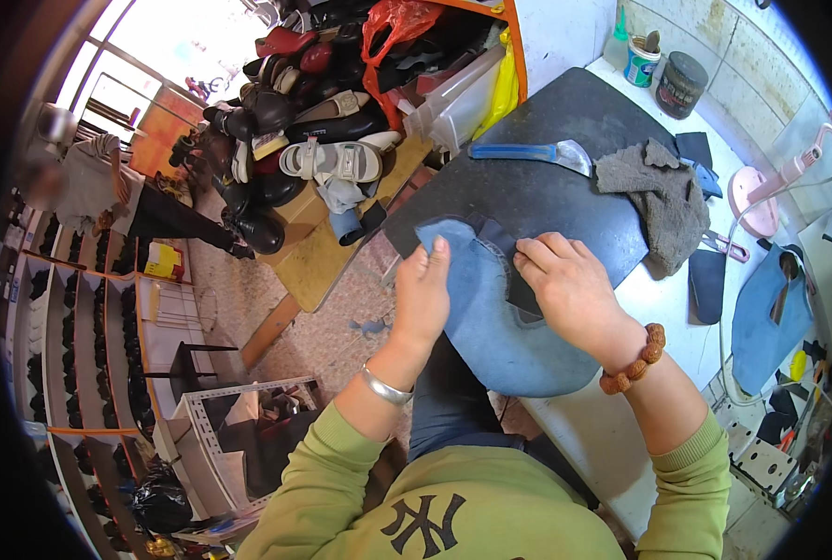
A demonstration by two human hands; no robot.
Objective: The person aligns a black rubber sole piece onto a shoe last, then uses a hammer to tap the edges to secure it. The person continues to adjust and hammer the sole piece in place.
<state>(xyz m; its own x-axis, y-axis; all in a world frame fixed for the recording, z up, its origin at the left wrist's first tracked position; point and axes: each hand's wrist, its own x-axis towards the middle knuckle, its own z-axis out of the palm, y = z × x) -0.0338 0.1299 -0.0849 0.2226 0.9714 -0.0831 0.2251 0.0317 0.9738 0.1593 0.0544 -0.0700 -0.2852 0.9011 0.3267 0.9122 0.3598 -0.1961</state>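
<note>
A large blue leather sheet [514, 350] with a curved edge lies partly on the black board [556, 112] and hangs over the edge toward my lap. My left hand [423, 297] grips its left side, thumb on top and fingers underneath. A dark, thin piece [524, 287] lies against the sheet's upper part. On that dark piece, my right hand [563, 287] has its fingers curled and pressed together. What is under these fingertips is partly hidden. Beyond both hands, a blue-handled knife [519, 151] with a curved blade rests on the board, beside a crumpled grey cloth [659, 201].
A jar [682, 84] and a small tub [641, 62] stand at the back right. Another blue leather piece [771, 313] lies right, near a pink lamp [757, 196]. Shoes [290, 131] pile up at far left; a person [98, 187] stands beyond, above shelves [84, 345].
</note>
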